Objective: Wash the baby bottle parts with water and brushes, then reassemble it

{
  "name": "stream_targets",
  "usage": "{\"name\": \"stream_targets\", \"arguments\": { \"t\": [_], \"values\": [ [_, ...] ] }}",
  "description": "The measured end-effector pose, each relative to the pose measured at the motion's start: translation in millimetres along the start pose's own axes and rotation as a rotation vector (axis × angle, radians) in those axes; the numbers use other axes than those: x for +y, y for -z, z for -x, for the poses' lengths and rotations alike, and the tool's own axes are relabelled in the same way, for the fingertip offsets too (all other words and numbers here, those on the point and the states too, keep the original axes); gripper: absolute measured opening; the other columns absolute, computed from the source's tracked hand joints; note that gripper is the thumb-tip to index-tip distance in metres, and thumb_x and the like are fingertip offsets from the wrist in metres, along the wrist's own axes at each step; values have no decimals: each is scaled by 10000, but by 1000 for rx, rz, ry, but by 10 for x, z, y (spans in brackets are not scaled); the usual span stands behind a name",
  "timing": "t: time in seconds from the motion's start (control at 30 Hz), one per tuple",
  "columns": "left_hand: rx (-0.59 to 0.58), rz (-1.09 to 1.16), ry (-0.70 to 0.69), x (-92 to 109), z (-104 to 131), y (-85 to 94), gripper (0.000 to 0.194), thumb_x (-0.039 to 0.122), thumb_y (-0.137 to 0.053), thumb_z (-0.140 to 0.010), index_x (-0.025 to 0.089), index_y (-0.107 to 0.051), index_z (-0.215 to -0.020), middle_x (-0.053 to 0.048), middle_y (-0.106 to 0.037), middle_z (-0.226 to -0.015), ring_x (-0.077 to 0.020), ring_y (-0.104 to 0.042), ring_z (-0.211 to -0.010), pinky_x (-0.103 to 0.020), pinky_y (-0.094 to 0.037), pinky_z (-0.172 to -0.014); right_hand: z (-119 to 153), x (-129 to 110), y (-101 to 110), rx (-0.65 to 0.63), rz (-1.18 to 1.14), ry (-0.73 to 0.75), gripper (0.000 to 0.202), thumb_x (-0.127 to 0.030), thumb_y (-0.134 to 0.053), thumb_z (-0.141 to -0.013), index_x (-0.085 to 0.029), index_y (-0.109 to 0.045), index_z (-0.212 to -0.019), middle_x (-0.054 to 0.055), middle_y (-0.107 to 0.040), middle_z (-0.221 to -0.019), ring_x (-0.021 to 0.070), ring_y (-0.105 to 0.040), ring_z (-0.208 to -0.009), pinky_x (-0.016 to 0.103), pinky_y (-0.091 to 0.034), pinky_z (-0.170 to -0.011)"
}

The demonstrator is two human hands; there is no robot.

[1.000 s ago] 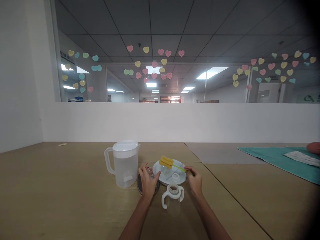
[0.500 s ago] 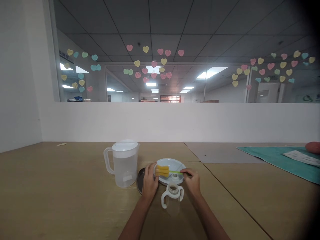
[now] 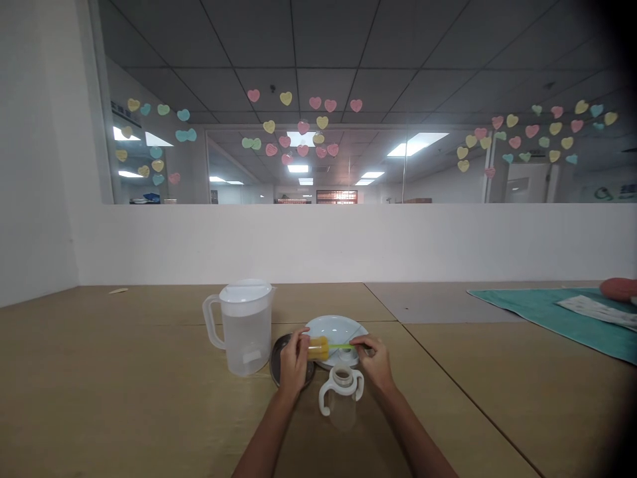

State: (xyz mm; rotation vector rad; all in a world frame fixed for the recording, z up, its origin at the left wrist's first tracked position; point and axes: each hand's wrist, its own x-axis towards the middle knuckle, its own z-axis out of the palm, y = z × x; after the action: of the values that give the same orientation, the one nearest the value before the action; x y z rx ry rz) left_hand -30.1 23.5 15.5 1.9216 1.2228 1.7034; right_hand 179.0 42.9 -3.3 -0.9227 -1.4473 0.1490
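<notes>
My left hand (image 3: 294,364) is closed around one end of the yellow sponge head of a bottle brush (image 3: 318,348). The head looks glossy; I cannot tell whether something clear covers it. With my right hand (image 3: 375,358) I pinch the thin green handle at its other end, so the brush lies level above a pale bowl (image 3: 334,325). Inside the bowl are a thin straw-like piece and a small white ring-shaped part (image 3: 345,355). Closer to me, a clear baby bottle (image 3: 342,411) stands upright and uncapped, with a white two-handled ring (image 3: 324,398) round its neck.
Left of the bowl stands a lidded clear pitcher (image 3: 247,332). A dark round dish (image 3: 277,362) lies partly behind my left hand. On the far right, a teal cloth (image 3: 542,312) bears a white patterned cloth (image 3: 597,311) and a reddish object (image 3: 618,289).
Both hands have shifted slightly left with the brush. My left fingers now wrap farther round the sponge head's end, and more of the dark dish shows. The view has turned slightly.
</notes>
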Motion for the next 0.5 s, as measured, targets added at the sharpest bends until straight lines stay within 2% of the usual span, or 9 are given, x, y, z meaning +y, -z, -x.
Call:
{"name": "stream_targets", "arguments": {
  "t": [0.07, 0.13, 0.27, 0.37, 0.43, 0.5],
  "values": [
    [53, 29, 21, 3, -14, -26, 325, 394, -366, -903, 206, -592, -1043, -57, -663, -959, -187, -618, -874, -324, -488, -798, 11, -17, -12, -1, 9, 19, 198, -229, -503, -716, -220, -695, -671, 34, -700, -720, 197, -623, -723, 339, -424, -767],
    [132, 27, 21, -6, -33, -51, 310, 410, -455, -862, 205, -585, -1055, -64, -635, -1002, -197, -603, -914, -340, -491, -822, 21, -26, -23, 12, 30, 37, 197, -230, -502, -728, -217, -695, -690, 38, -702, -737, 199, -623, -736, 343, -417, -778],
    [372, -14, 60, -58, -75, -39, 471, 458, -614, -733, 185, -532, -1108, -80, -507, -1039, -205, -568, -914, -344, -523, -757, 37, -16, -41, 40, 83, 56, 204, -229, -490, -745, -211, -691, -714, 44, -702, -751, 200, -616, -741, 336, -413, -764],
    [518, -101, 73, -114, -107, 28, 538, 433, -666, -680, 175, -506, -1123, -69, -440, -1026, -209, -536, -916, -388, -503, -809, 45, 7, -42, 30, 156, 81, 213, -210, -478, -753, -208, -690, -731, 41, -701, -764, 201, -613, -751, 333, -395, -766],
    [535, -186, 65, -159, -121, 70, 526, 372, -664, -683, 177, -487, -1139, -53, -441, -989, -214, -514, -916, -429, -469, -856, 49, 24, -32, 25, 210, 91, 223, -198, -466, -757, -205, -688, -740, 41, -702, -776, 201, -611, -760, 332, -381, -765],
    [481, -252, 48, -209, -124, 94, 494, 295, -630, -706, 183, -468, -1159, -43, -458, -962, -219, -499, -925, -444, -446, -878, 48, 40, -18, 38, 254, 91, 231, -195, -455, -760, -200, -686, -743, 41, -701, -777, 200, -608, -758, 330, -369, -758]
  ]
}}
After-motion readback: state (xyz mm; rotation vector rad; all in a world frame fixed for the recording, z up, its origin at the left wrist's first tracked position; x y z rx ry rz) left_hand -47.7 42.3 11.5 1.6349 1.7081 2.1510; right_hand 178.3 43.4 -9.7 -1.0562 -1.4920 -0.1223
